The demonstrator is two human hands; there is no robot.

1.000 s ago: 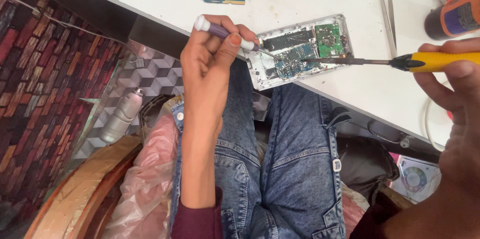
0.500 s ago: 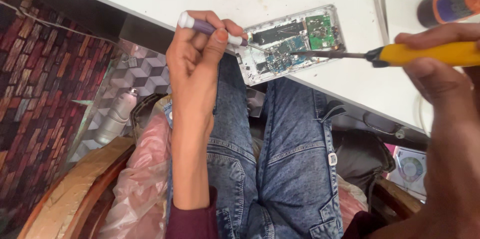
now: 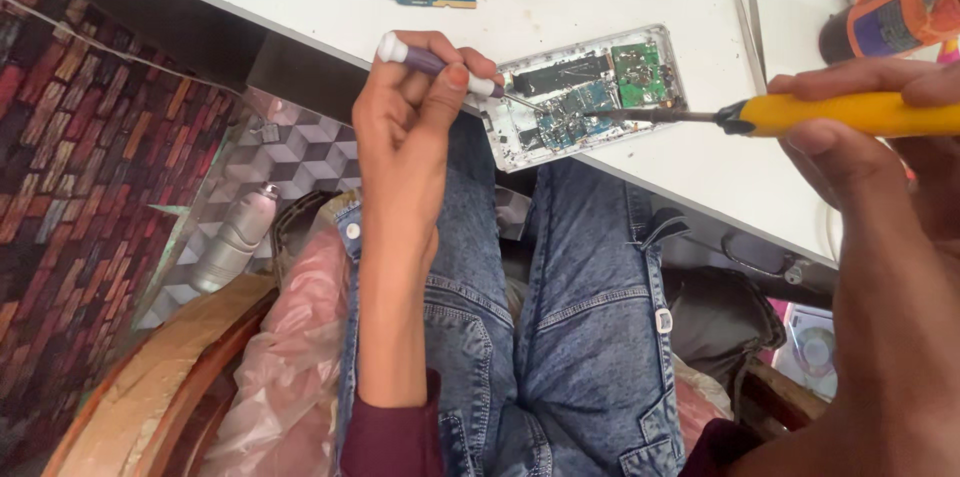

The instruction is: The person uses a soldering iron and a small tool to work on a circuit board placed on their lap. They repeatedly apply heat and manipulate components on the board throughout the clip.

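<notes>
Lying between hands (image 3: 405,127) (image 3: 850,137): opened phone (image 3: 590,97), both tools touching.

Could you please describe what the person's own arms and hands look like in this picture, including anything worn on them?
Both forearms are bare. The left hand and right hand wear no gloves, and no rings or watch can be seen. A dark maroon sleeve is pushed up near the left elbow; a matching edge shows by the right arm.

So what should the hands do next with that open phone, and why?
Probably hold both tools steady. The left hand aims a purple screwdriver at the opened phone, and the right hand rests a yellow-handled iron on its green board.
</notes>
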